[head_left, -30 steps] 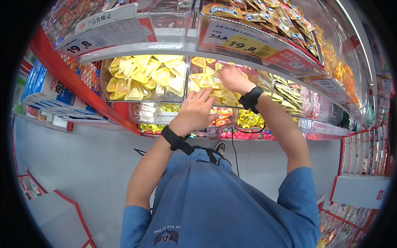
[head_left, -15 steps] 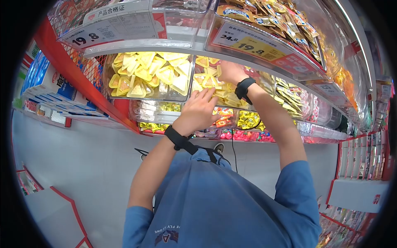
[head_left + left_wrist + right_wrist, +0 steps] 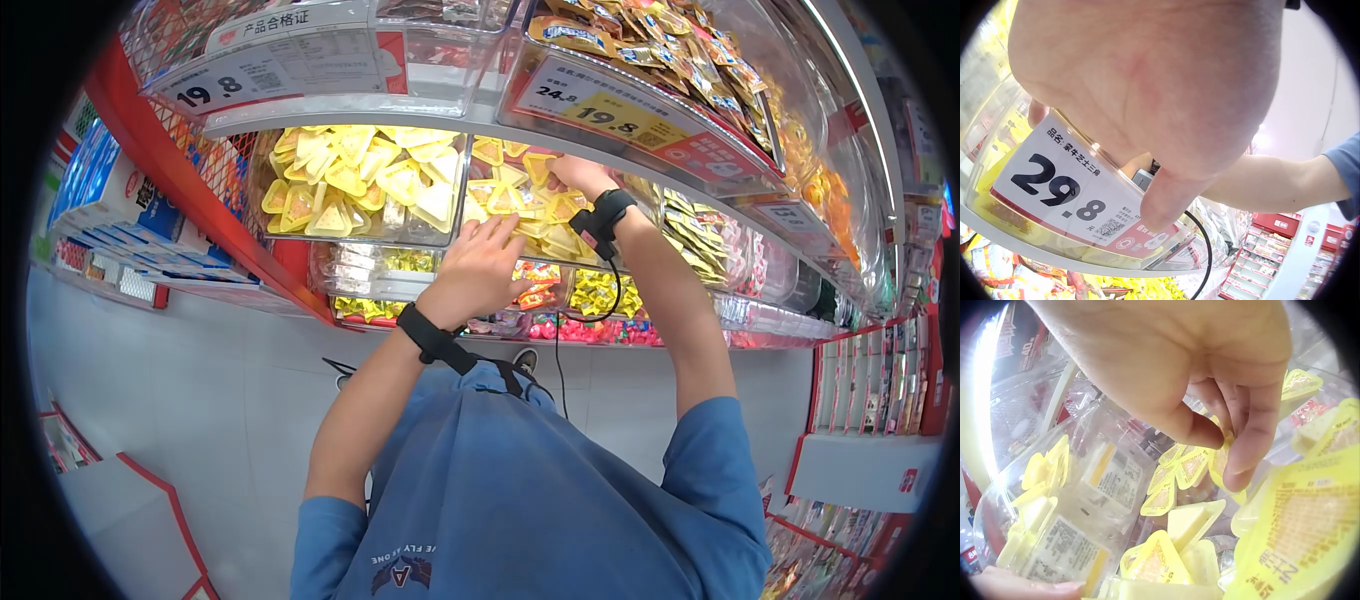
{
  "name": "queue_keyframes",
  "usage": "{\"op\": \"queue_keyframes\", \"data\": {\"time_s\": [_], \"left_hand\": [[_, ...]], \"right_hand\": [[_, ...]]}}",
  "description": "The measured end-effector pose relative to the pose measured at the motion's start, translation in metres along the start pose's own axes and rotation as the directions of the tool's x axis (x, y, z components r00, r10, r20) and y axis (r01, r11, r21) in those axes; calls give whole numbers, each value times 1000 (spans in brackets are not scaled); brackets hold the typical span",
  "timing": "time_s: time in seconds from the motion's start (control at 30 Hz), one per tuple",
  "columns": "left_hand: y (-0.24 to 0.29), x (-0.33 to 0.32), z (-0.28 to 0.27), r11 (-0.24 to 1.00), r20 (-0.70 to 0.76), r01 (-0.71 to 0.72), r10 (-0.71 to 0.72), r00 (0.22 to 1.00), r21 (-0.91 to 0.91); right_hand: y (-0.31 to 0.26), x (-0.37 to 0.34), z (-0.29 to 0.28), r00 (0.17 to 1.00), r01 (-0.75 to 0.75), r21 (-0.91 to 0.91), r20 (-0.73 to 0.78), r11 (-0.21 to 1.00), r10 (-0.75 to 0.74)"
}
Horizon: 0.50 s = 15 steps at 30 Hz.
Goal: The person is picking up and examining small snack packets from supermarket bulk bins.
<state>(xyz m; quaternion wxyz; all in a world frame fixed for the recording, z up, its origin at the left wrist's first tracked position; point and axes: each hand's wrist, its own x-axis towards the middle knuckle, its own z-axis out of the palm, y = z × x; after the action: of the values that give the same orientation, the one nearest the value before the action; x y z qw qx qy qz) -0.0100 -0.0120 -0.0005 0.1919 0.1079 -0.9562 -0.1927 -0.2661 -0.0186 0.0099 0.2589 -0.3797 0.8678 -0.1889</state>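
Note:
My right hand (image 3: 580, 178) reaches into a clear bin of yellow triangular cheese packs (image 3: 540, 232). In the right wrist view, its thumb and fingers pinch one triangular cheese pack (image 3: 1218, 464), partly hidden by the fingers. More packs, such as an upright one (image 3: 1157, 559), lie loosely around below. My left hand (image 3: 475, 268) rests with its fingers spread at the front rim of the same bin. Seen from the left wrist, the palm lies over the rim and the thumb hangs before a 29.8 price card (image 3: 1054, 187).
A neighbouring clear bin (image 3: 452, 200) on the left holds more triangular packs. Overhead, a shelf edge (image 3: 470, 128) carries bins with price cards (image 3: 600, 105). Below are bins of yellow-wrapped sweets (image 3: 600, 292). A black cable (image 3: 562, 370) hangs from the right wristband.
My right hand has shifted a little to the right inside the bin, and its wrist has turned so the wrist camera shows. My left hand stays at the rim.

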Motion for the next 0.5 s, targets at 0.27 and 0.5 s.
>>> {"op": "queue_keyframes", "data": {"time_s": [0.27, 0.5], "left_hand": [[-1, 0, 2, 1000, -19, -2, 2, 1000, 0], [0, -1, 1, 1000, -35, -4, 4, 999, -9]], "right_hand": [[11, 7, 3, 998, -25, 106, -59, 994, 31], [-7, -19, -19, 1000, -23, -171, -14, 985, 21]]}}
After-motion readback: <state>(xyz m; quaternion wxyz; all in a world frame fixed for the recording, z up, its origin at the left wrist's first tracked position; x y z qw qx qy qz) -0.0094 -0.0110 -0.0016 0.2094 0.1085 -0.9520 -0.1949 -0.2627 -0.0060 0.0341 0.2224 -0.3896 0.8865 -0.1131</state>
